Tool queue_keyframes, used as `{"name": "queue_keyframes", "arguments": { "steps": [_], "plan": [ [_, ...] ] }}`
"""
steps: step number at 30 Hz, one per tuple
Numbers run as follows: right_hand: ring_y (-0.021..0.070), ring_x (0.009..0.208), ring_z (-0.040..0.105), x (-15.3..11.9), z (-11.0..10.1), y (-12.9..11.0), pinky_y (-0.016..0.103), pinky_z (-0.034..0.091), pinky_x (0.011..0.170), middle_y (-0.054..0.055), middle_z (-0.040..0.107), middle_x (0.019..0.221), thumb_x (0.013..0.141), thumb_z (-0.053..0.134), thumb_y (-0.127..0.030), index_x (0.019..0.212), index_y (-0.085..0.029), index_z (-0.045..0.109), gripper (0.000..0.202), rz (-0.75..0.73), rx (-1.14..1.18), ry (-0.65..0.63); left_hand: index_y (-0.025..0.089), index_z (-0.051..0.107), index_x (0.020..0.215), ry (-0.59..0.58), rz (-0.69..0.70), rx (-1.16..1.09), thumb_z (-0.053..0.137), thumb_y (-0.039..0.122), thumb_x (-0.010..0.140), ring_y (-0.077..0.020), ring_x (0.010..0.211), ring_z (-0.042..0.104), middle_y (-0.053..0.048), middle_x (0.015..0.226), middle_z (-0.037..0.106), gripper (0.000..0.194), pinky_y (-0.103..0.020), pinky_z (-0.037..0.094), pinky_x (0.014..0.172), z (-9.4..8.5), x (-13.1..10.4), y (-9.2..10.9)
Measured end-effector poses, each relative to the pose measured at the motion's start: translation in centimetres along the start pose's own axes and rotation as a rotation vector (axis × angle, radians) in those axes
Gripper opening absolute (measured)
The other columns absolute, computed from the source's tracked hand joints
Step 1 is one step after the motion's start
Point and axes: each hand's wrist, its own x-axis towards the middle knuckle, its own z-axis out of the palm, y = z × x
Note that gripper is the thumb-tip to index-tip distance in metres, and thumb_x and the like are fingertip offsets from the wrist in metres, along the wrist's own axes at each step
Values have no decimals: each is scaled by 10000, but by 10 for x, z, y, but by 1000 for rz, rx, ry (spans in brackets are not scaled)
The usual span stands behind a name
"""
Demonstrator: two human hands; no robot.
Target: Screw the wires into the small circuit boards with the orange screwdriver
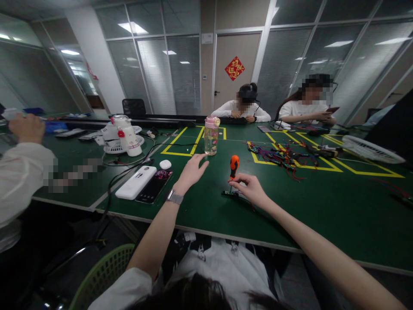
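Between the thumb and fingers of my right hand (251, 188) is a screwdriver (234, 165) with an orange and black handle, standing nearly upright. Its tip meets a small green circuit board (229, 193) with thin wires, lying on the green table (200, 206). My left hand (192, 173) is open with fingers stretched forward. Its fingertips reach close to the base of a clear bottle (211, 140) with a pink lid; whether they touch it I cannot tell. Left of that hand lie a dark phone (154, 187), a white power bank (136, 182) and a small white case (165, 164).
A tangle of wired boards (284, 155) lies at right, over yellow tape outlines. White fans (129, 137) stand at left, with black cables running to the table edge. A co-worker's sleeve (26, 172) is at far left; two people sit across. A green basket (103, 275) stands below.
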Motion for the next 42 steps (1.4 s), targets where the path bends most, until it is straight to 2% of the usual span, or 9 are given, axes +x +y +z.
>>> {"name": "queue_keyframes", "arguments": {
  "steps": [4, 8, 11, 14, 20, 23, 30, 35, 42],
  "plan": [
    [205, 706, 629, 1, -1, 1, 323, 468, 696, 59, 703, 734, 777, 638, -364, 682, -174, 675, 215, 0, -23, -13, 224, 468, 1342, -234, 132, -696, 346, 353, 992, -187, 1168, 591, -111, 1268, 608, 392, -353, 491, 968, 10, 5, 19],
    [202, 690, 624, 1, -1, 2, 322, 472, 683, 52, 697, 721, 778, 641, -375, 689, -172, 675, 224, 15, -19, -15, 242, 444, 1372, -392, 199, -1015, 468, 364, 955, -218, 1205, 568, -127, 1309, 577, 436, -357, 476, 990, 16, 6, 40],
    [204, 696, 626, 0, -1, 2, 335, 482, 700, 50, 704, 733, 782, 646, -379, 697, -175, 677, 224, 18, -1, -18, 259, 449, 1371, -485, 235, -1073, 522, 348, 932, -214, 1091, 633, -122, 1257, 603, 454, -354, 502, 939, 16, 7, 55],
    [203, 711, 622, -1, -3, 5, 339, 485, 705, 55, 698, 742, 802, 636, -383, 700, -174, 676, 237, 22, -22, -51, 240, 528, 1305, -450, 263, -1042, 542, 332, 921, -165, 929, 669, -93, 1094, 659, 395, -299, 528, 843, 14, 11, 65],
    [178, 694, 597, 0, -10, 18, 297, 478, 642, 45, 681, 798, 677, 758, -345, 899, -165, 709, 289, 76, -145, -314, 208, 602, 1210, -493, 341, -893, 586, 285, 892, -150, 915, 653, -65, 986, 669, 327, -286, 516, 838, 8, 24, 72],
    [163, 673, 580, 0, -12, 21, 277, 458, 625, 23, 653, 739, 679, 750, -297, 840, -167, 713, 210, 94, -169, -353, 199, 631, 1162, -437, 371, -765, 615, 278, 867, -136, 855, 645, -40, 962, 663, 306, -264, 507, 793, 10, 28, 72],
    [148, 621, 549, -1, -11, 19, 263, 418, 586, 8, 621, 685, 702, 715, -262, 765, -164, 687, 120, 93, -191, -354, 179, 667, 1033, -42, 375, -605, 643, 335, 844, -129, 810, 600, -40, 973, 649, 246, -238, 498, 721, 24, 21, 70],
    [138, 607, 538, -1, -9, 20, 253, 411, 576, 1, 619, 668, 697, 715, -285, 730, -163, 675, 132, 94, -163, -330, 173, 641, 1095, -10, 388, -623, 448, 298, 958, -141, 876, 632, -64, 1005, 652, 268, -259, 508, 782, 28, 18, 72],
    [123, 552, 487, -1, -4, 19, 243, 370, 531, -13, 582, 605, 683, 724, -300, 659, -163, 623, 172, 118, -156, -303, 175, 675, 907, 208, 399, -523, 602, 311, 881, -112, 749, 564, -18, 824, 574, 157, -220, 492, 687, 36, 12, 82]
  ]
}}
